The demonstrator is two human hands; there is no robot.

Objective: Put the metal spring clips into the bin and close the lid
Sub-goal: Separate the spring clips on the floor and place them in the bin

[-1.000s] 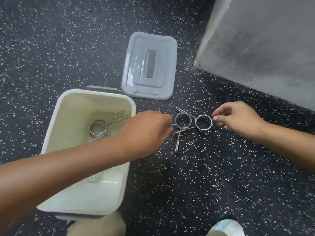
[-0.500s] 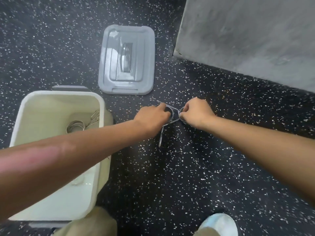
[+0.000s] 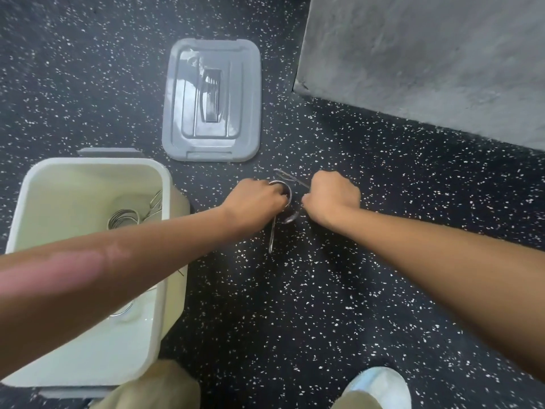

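Both hands are down on the dark speckled floor, close together, each curled over a metal spring clip. The left hand has its fingers hooked through the coil of one spring clip, whose long straight handles stick out toward the person from under the hand. The right hand is closed into a loose fist over a second clip, of which only the thin handles show past the knuckles on the far side; a curved piece of metal lies on the floor between the two wrists, and it is hard to say which clip it belongs to.

The white bin stands open on the floor to the left, under the left forearm. At least one coiled clip in the bin lies at its far end, with handles leaning against the right wall. A further ring glints near the middle of the bin bottom, mostly hidden by the arm.

The grey lid lies flat on the floor beyond the hands, apart from the bin. A grey block fills the far right corner of the floor. A pale shoe shows at the near edge.
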